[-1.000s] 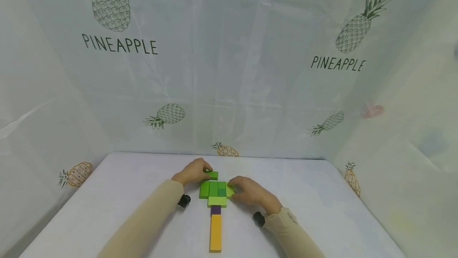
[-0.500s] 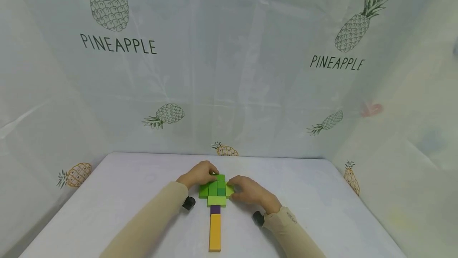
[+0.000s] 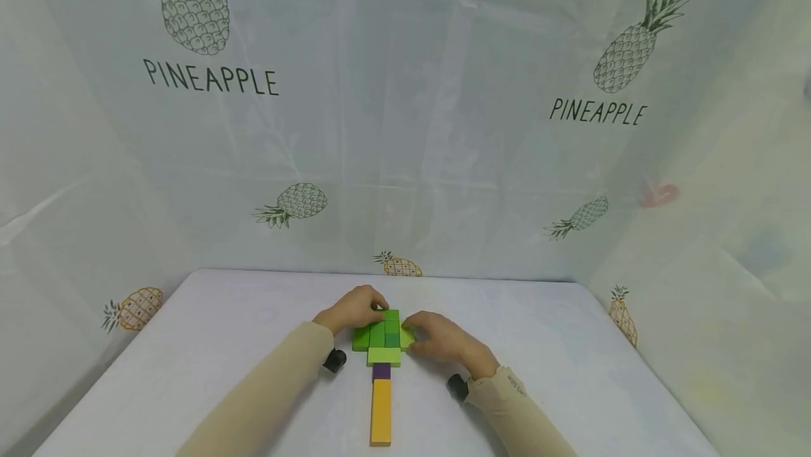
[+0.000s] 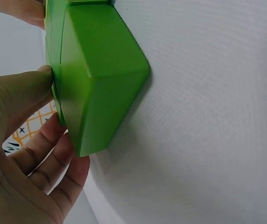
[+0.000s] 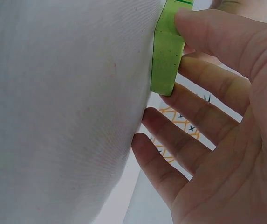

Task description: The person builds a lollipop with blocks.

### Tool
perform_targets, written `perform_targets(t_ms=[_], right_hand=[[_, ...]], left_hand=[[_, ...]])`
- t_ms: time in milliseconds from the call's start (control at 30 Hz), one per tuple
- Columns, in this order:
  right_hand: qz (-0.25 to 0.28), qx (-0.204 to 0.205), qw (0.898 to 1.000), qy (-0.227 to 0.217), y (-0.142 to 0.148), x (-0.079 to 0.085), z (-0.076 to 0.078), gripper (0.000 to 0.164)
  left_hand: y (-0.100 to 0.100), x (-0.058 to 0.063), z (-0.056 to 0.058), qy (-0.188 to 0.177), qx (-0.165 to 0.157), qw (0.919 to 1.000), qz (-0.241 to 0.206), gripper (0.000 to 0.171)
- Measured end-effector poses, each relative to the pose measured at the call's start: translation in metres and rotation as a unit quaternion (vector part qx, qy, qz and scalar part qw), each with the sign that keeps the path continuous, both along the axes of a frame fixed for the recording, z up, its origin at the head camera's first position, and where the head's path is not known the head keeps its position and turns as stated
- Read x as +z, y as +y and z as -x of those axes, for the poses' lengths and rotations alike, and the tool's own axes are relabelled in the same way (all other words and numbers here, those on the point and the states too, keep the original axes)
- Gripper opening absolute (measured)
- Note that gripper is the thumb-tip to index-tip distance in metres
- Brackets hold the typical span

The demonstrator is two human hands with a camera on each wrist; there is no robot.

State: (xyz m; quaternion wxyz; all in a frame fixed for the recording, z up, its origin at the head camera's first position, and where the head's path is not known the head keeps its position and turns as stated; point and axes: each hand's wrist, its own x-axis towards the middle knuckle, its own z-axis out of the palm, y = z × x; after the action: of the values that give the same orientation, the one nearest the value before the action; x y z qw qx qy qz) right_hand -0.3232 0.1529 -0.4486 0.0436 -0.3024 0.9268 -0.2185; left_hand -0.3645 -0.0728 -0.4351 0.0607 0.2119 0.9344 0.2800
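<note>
My left hand (image 3: 353,308) pinches a small green block (image 3: 391,315) at the far end of a flat group of green blocks. In the left wrist view its thumb and fingers lie around the far side of a green slant-sided block (image 4: 110,51), partly covering the pieces behind. On the group's right side, my right hand (image 3: 446,339) holds a light green triangular block (image 3: 407,337) between thumb and fingers. Between the hands lie green rectangular blocks (image 3: 376,335) and a small darker green block (image 3: 392,340). A light green bar (image 3: 384,356) borders them on the near side.
A purple block (image 3: 381,372) and a long yellow-orange block (image 3: 381,412) continue in line toward me on the white tabletop (image 3: 253,344). Behind the table hangs a pineapple-printed curtain (image 3: 405,126). A black wrist device (image 3: 334,360) sits under my left wrist.
My left hand has moved right and nearer, bringing the small green block from just beyond the group against its far edge. In the last half second both hands stay nearly still.
</note>
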Motion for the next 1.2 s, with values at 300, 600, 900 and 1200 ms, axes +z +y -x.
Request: perform_targets(t_ms=[300, 600, 900, 1200], right_hand=[[-0.004, -0.003, 1.0, -0.002, 0.0, 0.0, 0.0, 0.046], [-0.008, 0.004, 1.0, 0.006, 0.001, 0.0, -0.001, 0.046], [-0.015, -0.008, 1.0, 0.007, 0.004, 0.003, -0.003, 0.049], [0.004, -0.053, 0.998, 0.013, 0.043, 0.021, -0.008, 0.046]], left_hand=[[0.0, -0.002, 0.001, 0.012, -0.005, 0.9999, 0.005, 0.02], [-0.002, -0.002, -0.001, 0.009, -0.002, 1.0, -0.003, 0.028], [-0.021, 0.001, -0.017, 0.042, 0.004, 0.9989, 0.019, 0.032], [-0.061, 0.002, -0.046, 0.135, 0.014, 0.989, 0.058, 0.028]])
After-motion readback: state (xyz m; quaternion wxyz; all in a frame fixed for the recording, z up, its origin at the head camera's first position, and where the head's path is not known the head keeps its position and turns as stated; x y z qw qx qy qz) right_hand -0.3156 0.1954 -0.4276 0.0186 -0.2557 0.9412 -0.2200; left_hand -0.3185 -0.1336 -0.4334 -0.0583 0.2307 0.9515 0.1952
